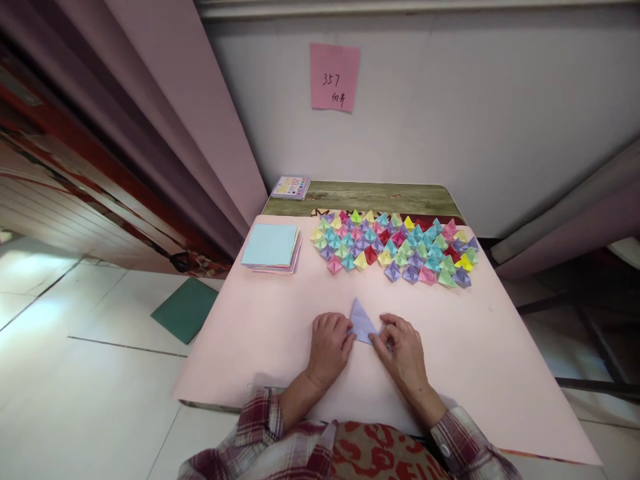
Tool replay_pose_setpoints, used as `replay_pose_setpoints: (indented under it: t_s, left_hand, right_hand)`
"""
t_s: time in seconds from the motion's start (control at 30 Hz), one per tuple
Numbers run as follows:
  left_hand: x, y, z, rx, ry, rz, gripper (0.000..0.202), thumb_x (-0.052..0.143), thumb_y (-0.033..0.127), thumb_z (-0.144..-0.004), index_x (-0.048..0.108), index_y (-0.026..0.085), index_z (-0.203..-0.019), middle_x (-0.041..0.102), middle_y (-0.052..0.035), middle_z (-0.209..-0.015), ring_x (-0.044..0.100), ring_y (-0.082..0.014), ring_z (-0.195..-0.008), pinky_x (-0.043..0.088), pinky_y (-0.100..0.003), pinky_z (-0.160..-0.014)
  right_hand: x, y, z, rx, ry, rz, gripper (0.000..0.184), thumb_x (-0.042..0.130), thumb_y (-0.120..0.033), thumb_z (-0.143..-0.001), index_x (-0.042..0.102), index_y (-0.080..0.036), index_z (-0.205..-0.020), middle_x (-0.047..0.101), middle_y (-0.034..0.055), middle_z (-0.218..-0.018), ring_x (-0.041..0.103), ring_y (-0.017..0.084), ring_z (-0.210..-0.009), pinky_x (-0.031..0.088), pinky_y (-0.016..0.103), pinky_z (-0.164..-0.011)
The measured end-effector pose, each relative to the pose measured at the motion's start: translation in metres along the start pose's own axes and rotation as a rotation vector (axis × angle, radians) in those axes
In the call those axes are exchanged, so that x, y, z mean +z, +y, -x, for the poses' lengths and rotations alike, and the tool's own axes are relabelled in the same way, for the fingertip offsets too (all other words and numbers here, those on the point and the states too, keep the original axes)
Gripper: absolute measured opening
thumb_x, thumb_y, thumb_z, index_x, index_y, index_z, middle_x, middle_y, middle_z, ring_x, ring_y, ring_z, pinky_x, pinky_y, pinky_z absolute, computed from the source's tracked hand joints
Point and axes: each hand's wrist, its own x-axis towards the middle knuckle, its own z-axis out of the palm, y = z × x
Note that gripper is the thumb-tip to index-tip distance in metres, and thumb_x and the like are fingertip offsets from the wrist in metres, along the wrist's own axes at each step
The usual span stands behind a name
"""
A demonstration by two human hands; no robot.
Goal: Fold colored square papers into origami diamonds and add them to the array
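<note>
A lavender sheet of origami paper (362, 324), folded into a triangle with one point facing away from me, lies on the pink-covered table in front of me. At its left edge, my left hand (329, 347) has its fingers curled, the thumb and forefinger on the paper. My right hand (404, 350) holds the lower right corner, thumb on the paper and fingers bent. Beyond the hands sit rows of small folded paper pieces (397, 250) in many colours. A stack of square paper (270, 245), light blue on top, lies at the left.
A packet of paper (291, 187) rests at the table's far left corner. On the wall hangs a pink note (335, 78) with handwriting. A dark green square (186, 310) lies on the tiled floor left of the table. Curtains (220, 100) hang at the left.
</note>
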Motion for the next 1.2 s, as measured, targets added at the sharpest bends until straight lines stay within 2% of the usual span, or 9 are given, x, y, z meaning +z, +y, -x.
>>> replay_pose_setpoints:
  t_s: [0.1,0.17,0.27,0.4,0.63,0.83,0.93,1.03,1.2]
  left_hand:
    - [0.007,0.004,0.006,0.205,0.048,-0.131,0.017,0.05,0.013,-0.091,0.061,0.022,-0.101,0.065,-0.0055,-0.108,0.053,-0.023,-0.111,0.027,-0.052,-0.108]
    - [0.012,0.006,0.008,0.344,0.039,-0.214,0.022,0.044,0.01,-0.094,0.062,0.019,-0.102,0.066,-0.0066,-0.104,0.054,-0.0229,-0.114,0.022,-0.054,-0.112]
    - [0.016,0.007,0.011,0.446,-0.031,-0.274,0.029,0.038,0.009,-0.094,0.063,0.015,-0.108,0.067,-0.0094,-0.1,0.058,-0.0225,-0.108,0.03,-0.049,-0.112]
    - [0.015,0.002,0.016,0.467,-0.053,-0.267,0.034,0.037,0.009,-0.093,0.06,0.011,-0.118,0.066,-0.0136,-0.113,0.059,-0.0239,-0.109,0.039,-0.047,-0.107]
    - [0.011,-0.002,0.025,0.379,-0.055,-0.22,0.038,0.039,0.01,-0.094,0.057,0.017,-0.126,0.065,-0.0109,-0.122,0.056,-0.023,-0.117,0.027,-0.053,-0.113]
    - [0.007,0.0,0.025,0.367,-0.026,-0.168,0.039,0.044,0.006,-0.089,0.056,0.016,-0.125,0.064,-0.0103,-0.122,0.055,-0.0235,-0.115,0.027,-0.052,-0.112]
    - [0.0,0.005,0.015,0.292,-0.059,-0.085,0.035,0.05,0.006,-0.082,0.061,0.02,-0.113,0.066,-0.0087,-0.11,0.057,-0.0239,-0.105,0.035,-0.048,-0.103]
    - [-0.005,0.007,-0.003,0.201,-0.122,0.021,0.02,0.054,0.008,-0.077,0.063,0.021,-0.089,0.064,-0.0069,-0.093,0.057,-0.0229,-0.092,0.043,-0.041,-0.088]
    - [-0.005,0.005,-0.026,-0.099,-0.124,0.083,0.004,0.057,0.017,-0.078,0.056,0.02,-0.077,0.059,-0.0047,-0.085,0.058,-0.0203,-0.081,0.045,-0.033,-0.075]
  right_hand:
    - [-0.001,-0.005,0.002,-0.034,0.07,0.075,0.016,0.061,-0.036,-0.087,0.064,-0.021,-0.089,0.064,0.0097,-0.112,0.056,0.026,-0.102,0.04,0.038,-0.085]
    - [-0.002,-0.011,0.004,-0.11,0.081,0.149,0.014,0.059,-0.03,-0.09,0.066,-0.023,-0.099,0.065,0.0089,-0.111,0.056,0.025,-0.101,0.038,0.039,-0.087]
    - [-0.004,-0.021,0.01,-0.275,0.004,0.234,0.02,0.053,-0.018,-0.092,0.068,-0.025,-0.103,0.068,0.0066,-0.102,0.056,0.024,-0.095,0.036,0.04,-0.089]
    - [-0.006,-0.025,0.023,-0.383,-0.047,0.262,0.034,0.048,-0.011,-0.091,0.064,-0.023,-0.118,0.069,0.0072,-0.107,0.056,0.025,-0.098,0.034,0.043,-0.098]
    - [-0.027,-0.001,0.041,-0.419,-0.15,0.375,0.042,0.05,-0.01,-0.089,0.059,-0.023,-0.128,0.068,0.0077,-0.115,0.055,0.028,-0.11,0.03,0.048,-0.104]
    - [-0.039,0.01,0.047,-0.465,-0.177,0.463,0.045,0.048,-0.007,-0.088,0.058,-0.022,-0.129,0.065,0.008,-0.121,0.054,0.028,-0.113,0.028,0.05,-0.108]
    - [-0.036,0.005,0.046,-0.473,-0.155,0.438,0.043,0.048,-0.008,-0.088,0.059,-0.021,-0.127,0.066,0.0092,-0.117,0.055,0.028,-0.112,0.029,0.05,-0.108]
    - [-0.032,-0.001,0.043,-0.433,-0.122,0.396,0.038,0.047,-0.008,-0.089,0.062,-0.021,-0.122,0.068,0.0089,-0.112,0.056,0.027,-0.109,0.03,0.049,-0.107]
    - [-0.028,-0.01,0.041,-0.343,-0.06,0.358,0.03,0.048,-0.012,-0.091,0.064,-0.024,-0.114,0.069,0.0075,-0.106,0.057,0.025,-0.106,0.03,0.049,-0.106]
